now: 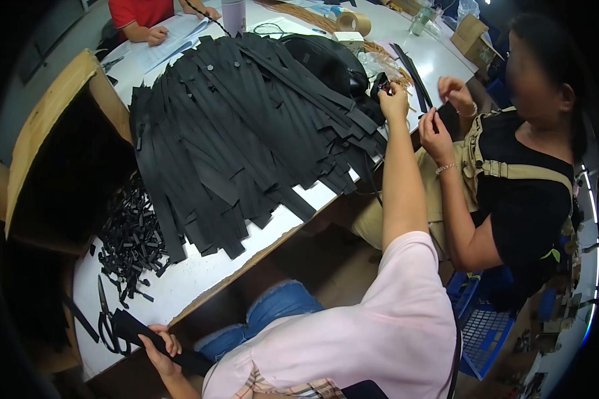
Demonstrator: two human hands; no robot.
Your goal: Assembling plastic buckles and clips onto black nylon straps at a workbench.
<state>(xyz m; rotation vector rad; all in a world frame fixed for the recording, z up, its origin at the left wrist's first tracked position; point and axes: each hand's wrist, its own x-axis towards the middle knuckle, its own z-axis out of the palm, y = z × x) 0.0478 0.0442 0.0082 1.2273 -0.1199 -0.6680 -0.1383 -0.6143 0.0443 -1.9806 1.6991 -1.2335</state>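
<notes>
My left hand (161, 349) is closed around a broad black fabric strip (136, 330) at the near left corner of the table. Black-handled scissors (104, 318) lie beside that strip. Stretched far to the right, my right hand (394, 101) has its fingers bent together on something small and dark that I cannot make out. It is beside a black bag (323, 63) and a clear plastic bag (378, 64). A large heap of flat black strips (233, 133) covers the middle of the table. Small black pieces (133, 233) are piled at its left.
At the right a co-worker's hands (438, 136) are close to my right forearm. A blue crate (476, 332) stands on the floor below. Across the table, a person in red (136, 16) leans over papers (176, 40). An open cardboard box (53, 133) borders the left side.
</notes>
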